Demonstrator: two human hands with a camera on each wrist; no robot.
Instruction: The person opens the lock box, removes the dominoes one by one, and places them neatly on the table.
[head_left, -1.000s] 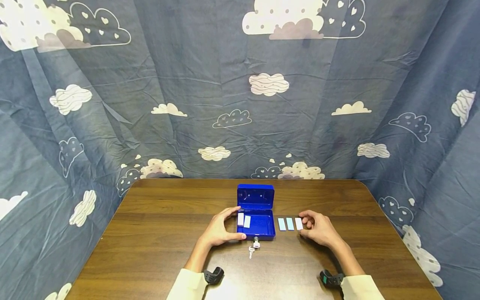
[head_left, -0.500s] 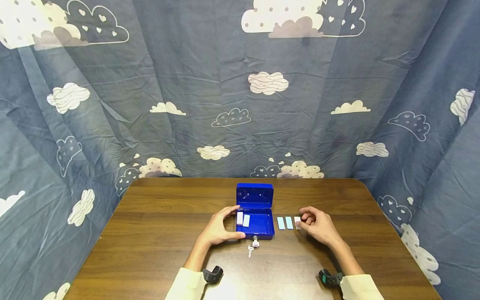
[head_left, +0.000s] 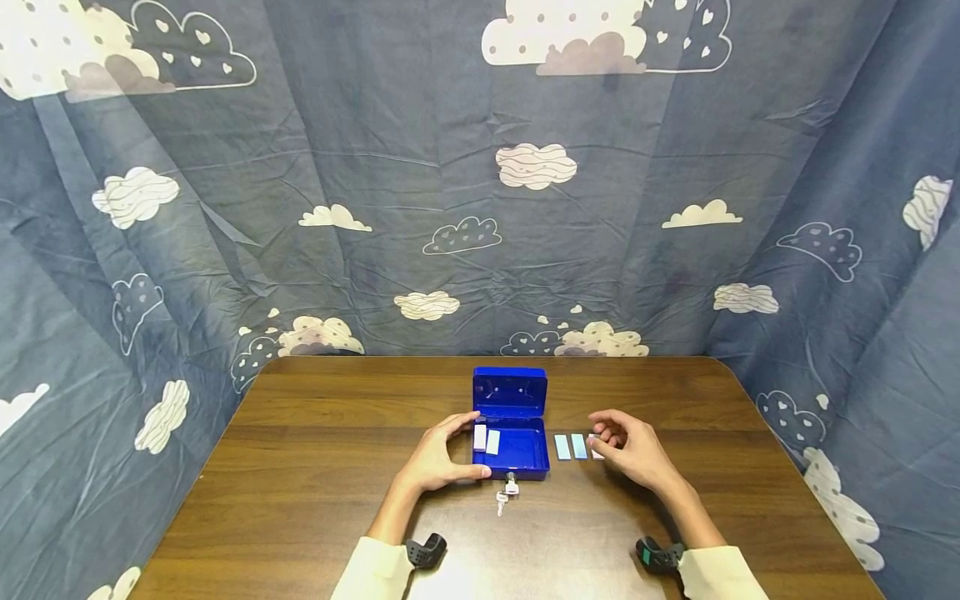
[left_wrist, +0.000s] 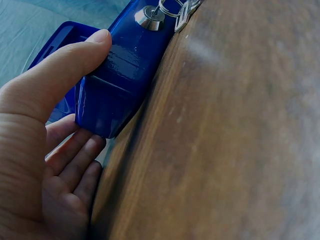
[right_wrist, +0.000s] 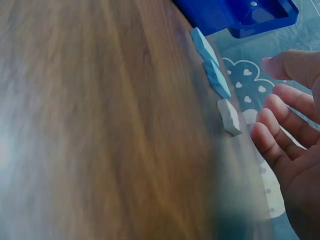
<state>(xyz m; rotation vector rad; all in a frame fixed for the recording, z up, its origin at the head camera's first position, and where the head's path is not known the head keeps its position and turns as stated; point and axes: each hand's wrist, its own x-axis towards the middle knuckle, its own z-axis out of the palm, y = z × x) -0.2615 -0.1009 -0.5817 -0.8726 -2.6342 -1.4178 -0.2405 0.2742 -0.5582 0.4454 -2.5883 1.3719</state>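
Head view: the left hand's (head_left: 433, 460) fingers are clamped on the blue box (head_left: 529, 476). Light-blue blocks (head_left: 579, 447) are seen just left of the right hand (head_left: 639, 452); its parted fingers have been shifted slightly leftward above the pale block (right_wrist: 229, 118), so nothing seems grasped there. No writing can be read.

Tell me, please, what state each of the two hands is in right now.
Left hand: holding the glossy blue, open-lidded rectangular box by its left side.
Right hand: open, holding nothing, near the pale, flat rectangular block.
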